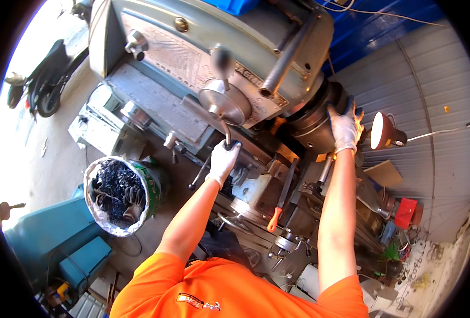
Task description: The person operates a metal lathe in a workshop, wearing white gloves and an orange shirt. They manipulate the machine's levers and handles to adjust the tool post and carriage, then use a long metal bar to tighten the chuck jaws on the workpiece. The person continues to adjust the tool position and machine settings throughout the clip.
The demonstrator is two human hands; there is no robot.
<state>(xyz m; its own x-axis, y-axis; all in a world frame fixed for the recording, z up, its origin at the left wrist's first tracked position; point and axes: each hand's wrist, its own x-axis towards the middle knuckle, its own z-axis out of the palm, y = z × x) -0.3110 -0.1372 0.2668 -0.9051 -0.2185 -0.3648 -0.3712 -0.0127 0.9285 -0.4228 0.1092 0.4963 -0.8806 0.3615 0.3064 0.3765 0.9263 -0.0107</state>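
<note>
In front of me stands a grey-green metal lathe headstock [184, 32]. My left hand [223, 163], in a white glove with dark fingertips, is closed round the end of a bent metal lever [226, 130] below a round silver dial [225, 102]. To the right, my gloved right hand [346, 127] lies against the side of the dark round chuck [315, 127], its fingers spread. Warm lamplight falls on that hand. Between my arms, a file with an orange handle [274, 219] rests across the machine's carriage. The chuck's front face is hidden from me.
A round work lamp [381, 131] shines beside my right hand. At left stands a bucket [151, 188] full of dark metal shavings. A handwheel [235, 222] and several levers stick out near my body. A corrugated wall [441, 106] closes the right side; a motorcycle [49, 87] is parked far left.
</note>
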